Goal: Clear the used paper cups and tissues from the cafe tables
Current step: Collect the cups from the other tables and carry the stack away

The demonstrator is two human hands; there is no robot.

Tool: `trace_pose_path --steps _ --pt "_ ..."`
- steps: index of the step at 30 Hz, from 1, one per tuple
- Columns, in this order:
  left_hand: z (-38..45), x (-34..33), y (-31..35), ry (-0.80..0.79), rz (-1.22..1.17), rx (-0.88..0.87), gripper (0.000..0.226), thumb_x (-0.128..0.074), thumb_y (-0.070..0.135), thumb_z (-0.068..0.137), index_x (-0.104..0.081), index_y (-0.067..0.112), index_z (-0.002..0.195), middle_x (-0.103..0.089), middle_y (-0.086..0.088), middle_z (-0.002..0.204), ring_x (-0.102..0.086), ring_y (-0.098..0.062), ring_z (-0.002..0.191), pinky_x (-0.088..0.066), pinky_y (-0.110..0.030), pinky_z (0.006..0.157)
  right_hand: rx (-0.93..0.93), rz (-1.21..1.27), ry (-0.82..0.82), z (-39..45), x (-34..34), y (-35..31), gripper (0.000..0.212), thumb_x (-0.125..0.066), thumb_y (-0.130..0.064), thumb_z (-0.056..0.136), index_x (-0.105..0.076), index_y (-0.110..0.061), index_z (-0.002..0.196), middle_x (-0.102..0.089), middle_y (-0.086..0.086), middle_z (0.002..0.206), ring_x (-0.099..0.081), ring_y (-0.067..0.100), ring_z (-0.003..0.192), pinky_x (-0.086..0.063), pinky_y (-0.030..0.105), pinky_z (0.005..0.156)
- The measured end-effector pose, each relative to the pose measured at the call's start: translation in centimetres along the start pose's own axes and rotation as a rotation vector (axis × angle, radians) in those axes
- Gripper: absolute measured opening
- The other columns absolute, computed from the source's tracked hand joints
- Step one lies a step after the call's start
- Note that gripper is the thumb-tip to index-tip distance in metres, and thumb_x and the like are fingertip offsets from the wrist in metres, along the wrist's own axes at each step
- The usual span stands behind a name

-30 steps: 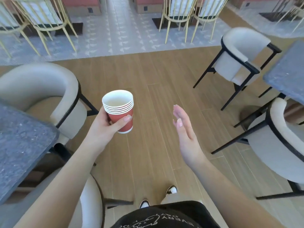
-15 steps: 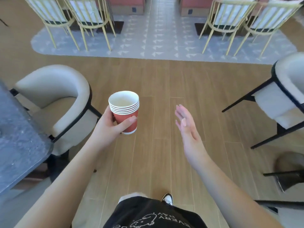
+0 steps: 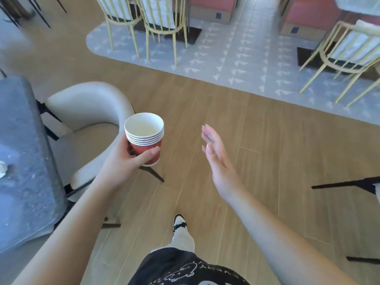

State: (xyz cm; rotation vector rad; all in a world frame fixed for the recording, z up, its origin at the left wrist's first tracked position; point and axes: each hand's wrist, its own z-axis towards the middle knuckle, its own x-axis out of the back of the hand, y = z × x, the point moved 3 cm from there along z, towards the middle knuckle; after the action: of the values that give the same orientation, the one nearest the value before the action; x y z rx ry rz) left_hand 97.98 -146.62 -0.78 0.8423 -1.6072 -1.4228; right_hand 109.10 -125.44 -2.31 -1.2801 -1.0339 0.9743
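One view only, from my head camera: my left hand (image 3: 125,161) wraps fingers and thumb around a nested stack of red paper cups (image 3: 145,136), held upright over the wood floor beside a cream armchair (image 3: 86,112). My right hand (image 3: 216,153) is empty, fingers straight. I judge I am carrying between tables (collection seems mid-way). A crumpled tissue (image 3: 3,168) lies on the grey table (image 3: 30,192) to my left; next I'd turn and pinch it up.

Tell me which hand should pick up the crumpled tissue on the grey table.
Right. The right hand is open and holds nothing, though it must cross over. The left hand is nearer the crumpled tissue on the grey table, but it grips the stack of paper cups.
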Motion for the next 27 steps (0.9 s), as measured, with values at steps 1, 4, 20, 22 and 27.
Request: trace_pose_path --steps 1,4,20,22,27 --pt "1.7 0.6 -0.1 0.008 -0.006 0.008 0.061 -0.084 0.034 0.077 -0.055 0.035 0.132 -0.073 0.021 0.118 -0.068 0.004 0.109 -0.051 -0.008 0.084 -0.007 0.017 -0.015 2.1 -0.3 0.1 0.067 -0.04 -0.071 0.095 -0.028 -0.04 0.154 -0.031 -0.028 0.158 -0.027 -0.004 0.148 -0.026 0.039 0.121" --pt "6.9 2.7 -0.1 0.035 -0.04 0.031 0.075 -0.085 0.045 0.072 -0.055 0.028 0.139 -0.073 0.016 0.123 -0.068 -0.002 0.115 -0.053 -0.013 0.087 -0.003 0.021 -0.035 8.0 -1.1 -0.4 0.067 -0.042 -0.074 0.093 -0.029 -0.044 0.152 -0.033 -0.029 0.157 -0.027 -0.004 0.147 -0.03 0.022 0.117" --pt "28.9 9.4 0.9 0.213 -0.029 0.07 0.07 -0.087 0.059 0.067 -0.061 0.042 0.13 -0.072 0.013 0.127 -0.065 -0.009 0.123 -0.05 -0.036 0.103 0.031 0.025 -0.226 35.1 -3.5 0.3 0.065 -0.041 -0.071 0.097 -0.028 -0.042 0.153 -0.032 -0.026 0.158 -0.028 -0.001 0.148 -0.027 0.034 0.116" --pt "32.5 9.9 0.9 0.238 -0.008 0.079 0.071 -0.085 0.056 0.068 -0.061 0.035 0.132 -0.073 0.013 0.126 -0.066 -0.008 0.122 -0.052 -0.035 0.103 0.036 0.046 -0.246 39.3 -3.2 1.0 0.062 -0.042 -0.07 0.097 -0.029 -0.045 0.152 -0.032 -0.025 0.159 -0.028 0.0 0.148 -0.026 0.036 0.117" --pt "41.6 11.7 1.8 0.381 -0.03 0.088 0.084 -0.082 0.053 0.066 -0.055 0.023 0.14 -0.073 0.01 0.124 -0.067 -0.006 0.118 -0.055 -0.017 0.086 0.021 0.091 -0.337 50.3 -1.4 0.6 0.062 -0.04 -0.069 0.098 -0.028 -0.045 0.153 -0.03 -0.023 0.16 -0.026 0.002 0.15 -0.024 0.034 0.116"
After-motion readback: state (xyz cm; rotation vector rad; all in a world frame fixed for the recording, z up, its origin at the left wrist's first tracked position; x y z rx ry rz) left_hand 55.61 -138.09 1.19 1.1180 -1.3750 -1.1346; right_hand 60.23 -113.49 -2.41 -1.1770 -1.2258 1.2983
